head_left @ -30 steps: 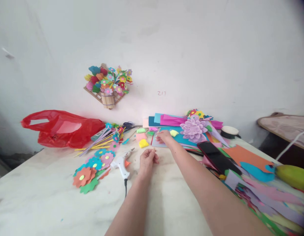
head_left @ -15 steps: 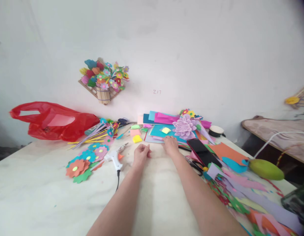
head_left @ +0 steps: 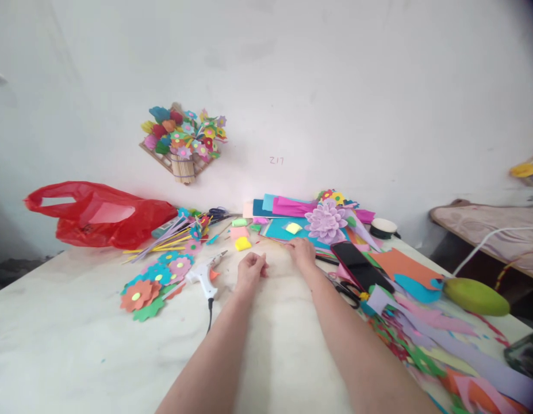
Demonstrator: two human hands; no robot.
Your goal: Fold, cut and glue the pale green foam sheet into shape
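My right hand (head_left: 301, 253) is at the near edge of a stack of coloured sheets (head_left: 281, 230), its fingers pinched on the edge. The sheets' left corner looks tilted up. On top of the stack are a small yellow piece (head_left: 293, 228) and a large lilac flower (head_left: 326, 221). My left hand (head_left: 251, 270) rests on the table to the left, fingers curled inward; nothing shows in it. Close by lie a yellow packet (head_left: 242, 244) and a white glue gun (head_left: 203, 279) with its cord trailing toward me.
Foam flowers (head_left: 156, 279) and a red plastic bag (head_left: 98, 215) lie to the left. On the right are a phone (head_left: 356, 264), black scissors (head_left: 347, 294), an orange sheet (head_left: 408, 268), a green oval object (head_left: 477, 296) and colourful scraps (head_left: 451, 333). A flower basket (head_left: 182, 167) hangs on the wall.
My right hand has gripped the near edge of the sheets, and their left corner has shifted and tilted. My left hand stays about where it was. The view has moved slightly.
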